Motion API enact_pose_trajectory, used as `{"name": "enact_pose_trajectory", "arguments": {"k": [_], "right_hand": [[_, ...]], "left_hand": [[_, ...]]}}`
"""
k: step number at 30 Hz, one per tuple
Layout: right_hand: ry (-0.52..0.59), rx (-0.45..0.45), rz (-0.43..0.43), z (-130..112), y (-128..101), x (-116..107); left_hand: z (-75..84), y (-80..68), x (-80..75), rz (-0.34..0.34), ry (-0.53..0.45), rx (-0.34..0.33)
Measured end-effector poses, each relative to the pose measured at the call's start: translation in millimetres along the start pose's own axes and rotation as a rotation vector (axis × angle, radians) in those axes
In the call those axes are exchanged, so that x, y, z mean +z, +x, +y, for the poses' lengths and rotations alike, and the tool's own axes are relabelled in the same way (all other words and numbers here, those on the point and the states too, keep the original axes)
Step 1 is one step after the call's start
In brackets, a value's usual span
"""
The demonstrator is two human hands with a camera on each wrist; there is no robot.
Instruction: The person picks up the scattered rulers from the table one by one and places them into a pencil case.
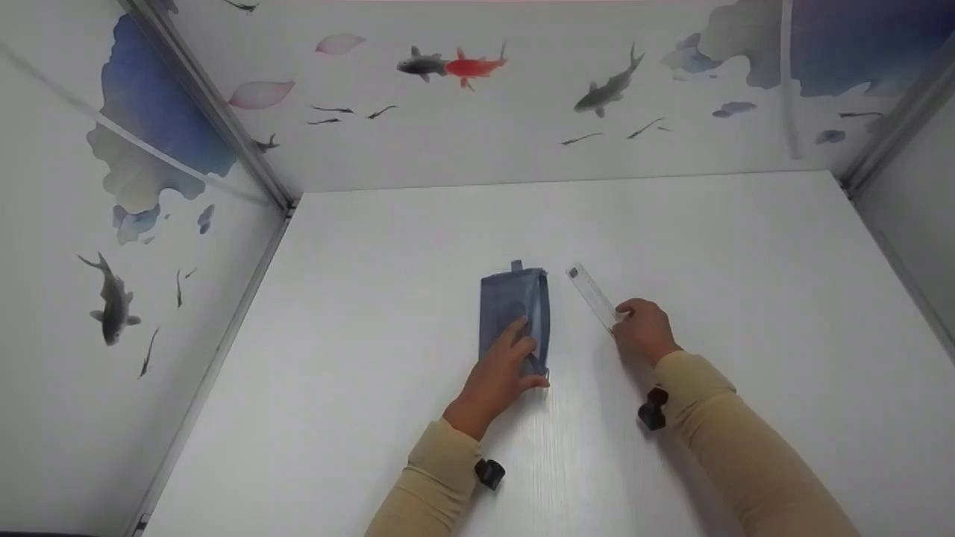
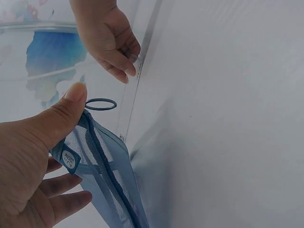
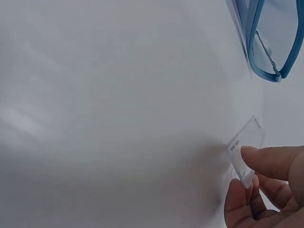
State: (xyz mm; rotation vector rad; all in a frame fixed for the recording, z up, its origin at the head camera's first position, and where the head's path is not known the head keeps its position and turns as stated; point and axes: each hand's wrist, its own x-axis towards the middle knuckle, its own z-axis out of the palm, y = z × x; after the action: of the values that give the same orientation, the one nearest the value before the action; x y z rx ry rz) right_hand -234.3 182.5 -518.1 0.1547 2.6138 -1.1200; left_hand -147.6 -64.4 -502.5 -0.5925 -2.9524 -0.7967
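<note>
A blue mesh zip pouch (image 1: 501, 298) lies on the white table, its zipped side parted and facing right. My left hand (image 1: 494, 382) holds its near end, with the thumb by the zip end and a finger over the upper face. In the left wrist view a small ring (image 2: 101, 104) and a label tag (image 2: 70, 160) show at that end. To the right, my right hand (image 1: 646, 330) pinches a clear ruler (image 1: 592, 293) between thumb and fingers. The ruler slants with its far end toward the pouch, apart from it. In the right wrist view the pouch opening (image 3: 275, 42) gapes.
The white tabletop (image 1: 358, 298) spreads around both hands. Walls printed with fish, such as the back wall (image 1: 522, 149) and the left wall (image 1: 60, 224), enclose it. A plain wall (image 1: 910, 194) stands at the right.
</note>
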Motion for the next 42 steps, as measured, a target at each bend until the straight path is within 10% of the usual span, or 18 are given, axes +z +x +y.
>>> {"name": "enact_pose_trajectory", "arguments": {"k": [24, 42], "right_hand": [[0.08, 0.02, -0.026, -2.7, -4.4, -3.8], [0.346, 0.093, -0.055, 1.3, -9.5, -6.8]], "left_hand": [[-0.4, 1.2, -1.1, -0.025, -0.021, -0.025], [-1.1, 0.1, 0.2, 0.008, -0.02, 0.009]]}}
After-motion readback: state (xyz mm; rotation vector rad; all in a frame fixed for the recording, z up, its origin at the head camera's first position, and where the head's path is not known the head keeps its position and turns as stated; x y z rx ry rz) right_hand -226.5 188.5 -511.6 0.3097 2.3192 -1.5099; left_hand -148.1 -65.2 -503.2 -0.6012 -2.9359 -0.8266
